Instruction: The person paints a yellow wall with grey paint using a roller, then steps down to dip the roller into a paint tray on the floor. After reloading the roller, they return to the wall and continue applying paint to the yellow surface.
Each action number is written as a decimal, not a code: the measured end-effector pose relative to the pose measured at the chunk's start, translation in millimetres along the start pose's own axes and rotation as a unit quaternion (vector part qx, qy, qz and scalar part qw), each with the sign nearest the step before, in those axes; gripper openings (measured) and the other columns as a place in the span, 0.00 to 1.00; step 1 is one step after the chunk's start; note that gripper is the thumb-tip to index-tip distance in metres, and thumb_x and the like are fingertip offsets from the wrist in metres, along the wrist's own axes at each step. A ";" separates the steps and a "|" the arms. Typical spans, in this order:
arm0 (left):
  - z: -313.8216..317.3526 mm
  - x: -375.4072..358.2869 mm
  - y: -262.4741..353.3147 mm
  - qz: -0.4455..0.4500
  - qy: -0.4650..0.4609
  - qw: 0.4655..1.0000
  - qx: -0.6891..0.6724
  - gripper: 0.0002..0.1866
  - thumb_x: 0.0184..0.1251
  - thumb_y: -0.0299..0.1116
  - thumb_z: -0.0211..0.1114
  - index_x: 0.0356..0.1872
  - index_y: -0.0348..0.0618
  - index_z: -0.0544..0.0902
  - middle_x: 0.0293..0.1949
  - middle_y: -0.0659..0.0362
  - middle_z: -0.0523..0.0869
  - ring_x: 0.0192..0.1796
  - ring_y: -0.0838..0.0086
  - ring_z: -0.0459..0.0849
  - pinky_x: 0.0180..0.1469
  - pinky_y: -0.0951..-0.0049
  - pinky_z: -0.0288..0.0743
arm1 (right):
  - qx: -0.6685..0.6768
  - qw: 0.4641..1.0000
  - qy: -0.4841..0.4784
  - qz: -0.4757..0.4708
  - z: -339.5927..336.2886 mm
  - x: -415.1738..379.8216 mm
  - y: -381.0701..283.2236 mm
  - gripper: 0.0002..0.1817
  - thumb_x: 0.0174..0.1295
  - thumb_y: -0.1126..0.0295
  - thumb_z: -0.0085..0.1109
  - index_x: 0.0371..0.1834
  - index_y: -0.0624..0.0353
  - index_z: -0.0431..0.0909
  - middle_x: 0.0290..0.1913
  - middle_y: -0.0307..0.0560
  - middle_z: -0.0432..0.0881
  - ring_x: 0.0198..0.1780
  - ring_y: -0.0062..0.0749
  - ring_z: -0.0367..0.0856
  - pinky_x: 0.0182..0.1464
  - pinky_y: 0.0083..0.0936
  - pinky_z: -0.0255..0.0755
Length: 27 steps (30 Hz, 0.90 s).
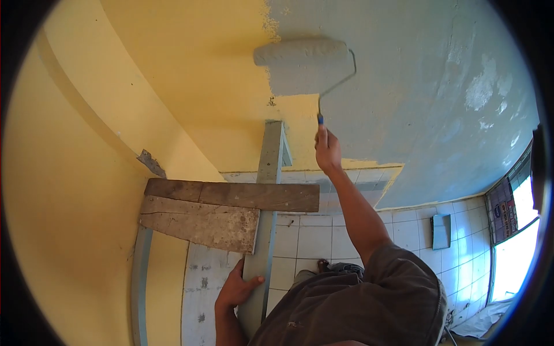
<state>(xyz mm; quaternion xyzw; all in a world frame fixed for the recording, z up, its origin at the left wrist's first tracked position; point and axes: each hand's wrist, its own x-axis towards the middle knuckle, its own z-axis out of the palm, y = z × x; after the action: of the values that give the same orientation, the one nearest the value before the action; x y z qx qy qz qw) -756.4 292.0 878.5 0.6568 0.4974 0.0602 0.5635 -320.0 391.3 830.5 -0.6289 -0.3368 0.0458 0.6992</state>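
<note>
My right hand [328, 151] is closed round the blue handle of a paint roller [303, 52], arm stretched up. The grey-coated roller lies against the wall, where fresh grey paint [398, 92] meets yellow paint [208, 69]. A yellow patch remains visible left of the roller's wire frame. Lower down, my left hand [238, 285] grips the side of a grey upright beam [268, 155], thumb across its face. Two worn wooden planks [231, 196] rest across the beam, just above that hand.
A second grey post [141, 282] stands by the yellow wall at left. White floor tiles [314, 242] lie below. On them at right sits a paint tray [441, 231]. A bright window [516, 254] and a crumpled white sheet [482, 318] are at far right.
</note>
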 end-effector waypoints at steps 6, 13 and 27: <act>-2.3 4.7 -9.0 -0.004 -0.001 1.000 0.018 0.49 0.63 0.38 0.79 0.81 0.30 0.64 0.66 0.41 0.84 0.66 0.57 0.85 0.69 0.61 0.77 | 0.040 0.996 -0.005 0.075 -47.3 -62.7 45.9 0.30 0.88 0.47 0.40 0.28 0.55 0.68 0.20 0.33 0.64 0.22 0.19 0.62 0.26 0.28 0.57; -4.7 10.1 -18.2 0.001 -0.023 0.999 0.024 0.49 0.63 0.38 0.79 0.81 0.30 0.63 0.66 0.41 0.84 0.65 0.58 0.85 0.69 0.61 0.78 | -0.023 0.998 0.012 0.062 -79.9 -45.8 82.3 0.31 0.87 0.45 0.40 0.28 0.58 0.70 0.21 0.38 0.67 0.24 0.24 0.64 0.28 0.31 0.60; -4.6 7.5 -14.5 0.032 -0.009 0.999 0.031 0.49 0.64 0.42 0.79 0.80 0.27 0.64 0.66 0.39 0.84 0.65 0.57 0.86 0.68 0.60 0.79 | -0.085 0.996 0.036 -0.012 -65.6 72.2 -16.8 0.36 0.85 0.41 0.39 0.33 0.66 0.74 0.25 0.53 0.73 0.28 0.46 0.70 0.35 0.44 0.67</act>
<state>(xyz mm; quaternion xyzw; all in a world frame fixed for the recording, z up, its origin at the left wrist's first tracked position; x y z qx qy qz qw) -764.1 298.6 865.0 0.6900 0.4732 0.0567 0.5448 -235.9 367.4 876.9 -0.6835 -0.3218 -0.0138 0.6550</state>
